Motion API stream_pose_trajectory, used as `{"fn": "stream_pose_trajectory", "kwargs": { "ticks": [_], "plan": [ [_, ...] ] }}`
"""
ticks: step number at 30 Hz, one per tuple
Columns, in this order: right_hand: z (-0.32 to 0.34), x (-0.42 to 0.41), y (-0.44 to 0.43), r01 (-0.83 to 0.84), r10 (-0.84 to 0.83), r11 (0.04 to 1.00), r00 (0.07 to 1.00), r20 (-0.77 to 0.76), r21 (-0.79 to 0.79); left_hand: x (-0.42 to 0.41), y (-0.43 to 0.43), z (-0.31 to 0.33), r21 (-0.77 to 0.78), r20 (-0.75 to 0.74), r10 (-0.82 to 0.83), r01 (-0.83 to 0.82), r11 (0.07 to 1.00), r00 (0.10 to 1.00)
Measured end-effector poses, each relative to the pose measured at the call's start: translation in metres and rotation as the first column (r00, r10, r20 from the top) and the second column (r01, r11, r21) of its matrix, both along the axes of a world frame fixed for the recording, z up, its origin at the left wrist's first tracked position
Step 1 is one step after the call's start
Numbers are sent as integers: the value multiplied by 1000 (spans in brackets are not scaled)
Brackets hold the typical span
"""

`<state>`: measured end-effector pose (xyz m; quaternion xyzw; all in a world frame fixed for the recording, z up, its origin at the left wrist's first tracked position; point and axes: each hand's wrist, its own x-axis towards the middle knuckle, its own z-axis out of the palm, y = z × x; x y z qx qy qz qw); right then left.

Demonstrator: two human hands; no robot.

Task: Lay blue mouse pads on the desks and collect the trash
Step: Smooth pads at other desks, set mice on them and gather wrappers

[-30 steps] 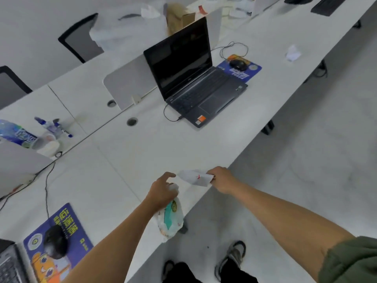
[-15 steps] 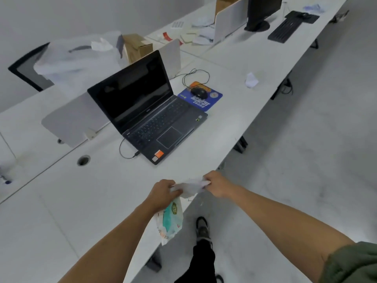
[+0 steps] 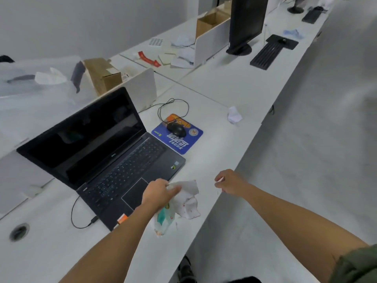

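Crumpled paper (image 3: 188, 199) is no longer in the right hand (image 3: 229, 180); the left hand (image 3: 159, 194) is gripping it with a wrapper (image 3: 164, 218), fingers clamped, beside the laptop (image 3: 114, 160). The right hand is hovering apart, fingers loosely curled; whether they are pinching anything, I cannot tell. Farther along the bench (image 3: 214, 160), a blue mouse pad (image 3: 183, 146) is lying under a mouse (image 3: 176, 129).

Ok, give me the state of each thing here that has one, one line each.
Laptop: lid open, screen dark.
Blue mouse pad: laid flat beside the laptop.
Mouse: resting on the pad.
Left hand: grips the trash bundle, held over the desk.
Right hand: loosely curled, apart from the trash bundle; contents unclear.
Crumpled paper: lying on the desk, not yet collected.
Far cardboard box: flaps open.
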<state>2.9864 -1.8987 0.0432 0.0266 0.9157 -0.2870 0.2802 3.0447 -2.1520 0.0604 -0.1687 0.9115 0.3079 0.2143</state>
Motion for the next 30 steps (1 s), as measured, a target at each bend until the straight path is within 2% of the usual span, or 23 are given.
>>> {"fn": "stream_pose_trajectory", "kwargs": {
  "ticks": [8,15,22,25,30],
  "plan": [
    [-13,-105,91,71,-72,996,997,25,51,-108,78,-10,75,-12,80,-79,994,997],
    [-22,-232,177,-16,14,997,1000,26,78,-196,158,-13,54,-47,159,-157,986,986],
    [-25,-332,195,-129,131,984,991,-6,125,-234,203,-18,-10,-67,180,-182,983,981],
    [-36,-355,183,-202,202,977,979,11,63,-250,205,-19,-15,-47,206,-206,978,978],
    [-55,-391,159,-219,230,972,961,156,-85,-292,199,-26,20,-44,240,-240,971,970]
  ]
}}
